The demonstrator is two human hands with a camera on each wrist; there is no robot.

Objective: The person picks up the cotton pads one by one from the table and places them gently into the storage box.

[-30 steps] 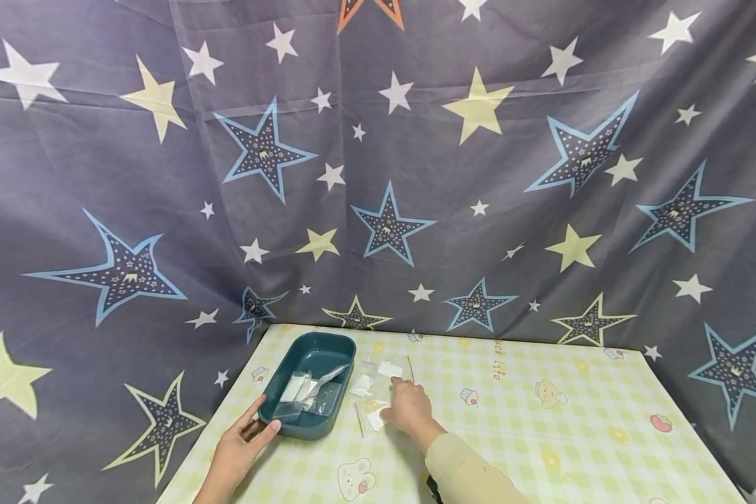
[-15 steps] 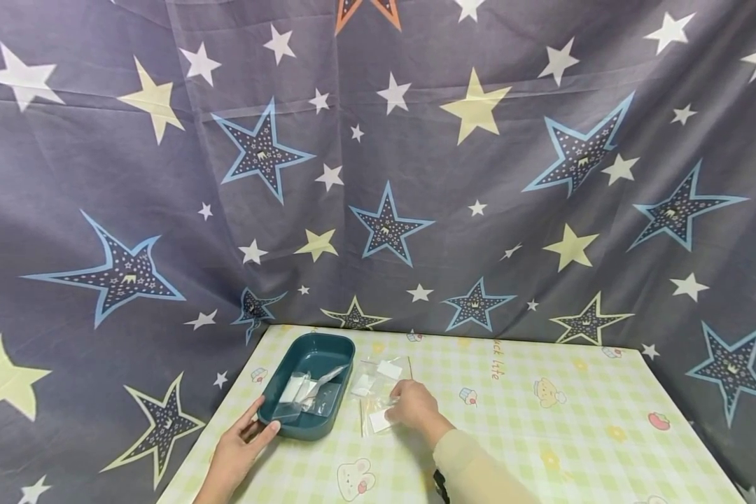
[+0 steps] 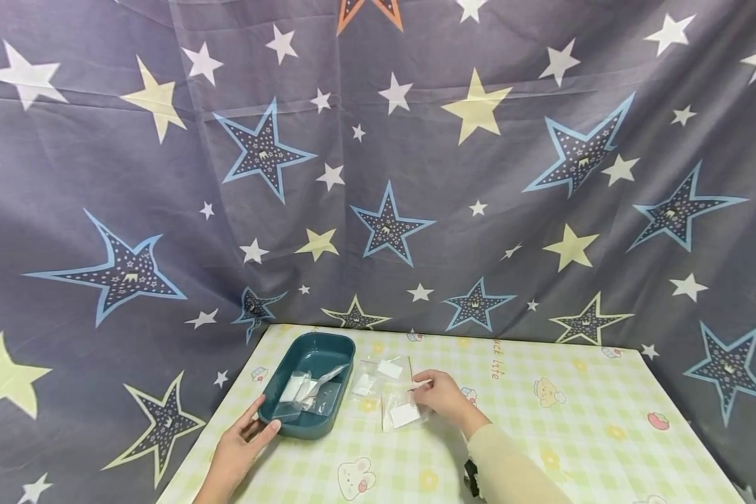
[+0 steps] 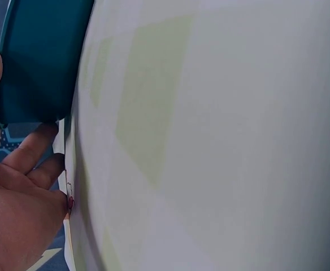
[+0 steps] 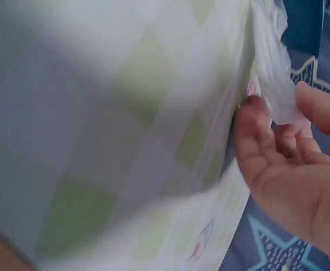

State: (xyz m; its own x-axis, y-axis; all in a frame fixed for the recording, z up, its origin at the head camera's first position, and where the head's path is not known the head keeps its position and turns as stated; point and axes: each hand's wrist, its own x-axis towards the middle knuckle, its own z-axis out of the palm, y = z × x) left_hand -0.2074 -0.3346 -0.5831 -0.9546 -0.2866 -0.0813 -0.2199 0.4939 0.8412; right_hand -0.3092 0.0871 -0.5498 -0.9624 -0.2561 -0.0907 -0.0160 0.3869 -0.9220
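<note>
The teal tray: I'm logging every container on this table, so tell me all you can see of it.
The teal tray is a deep, rounded-corner oblong dish, apparently plastic, sitting upright near the table's left edge on the checked cloth. Inside lie a few clear packets with white inserts. The left hand holds its near corner, thumb on the rim. More clear packets lie just to its right; the right hand pinches one, apart from the tray.

Even, soft light fills the room, with faint shadows. The head view bows at its edges. Both wrist views are blurred.
</note>
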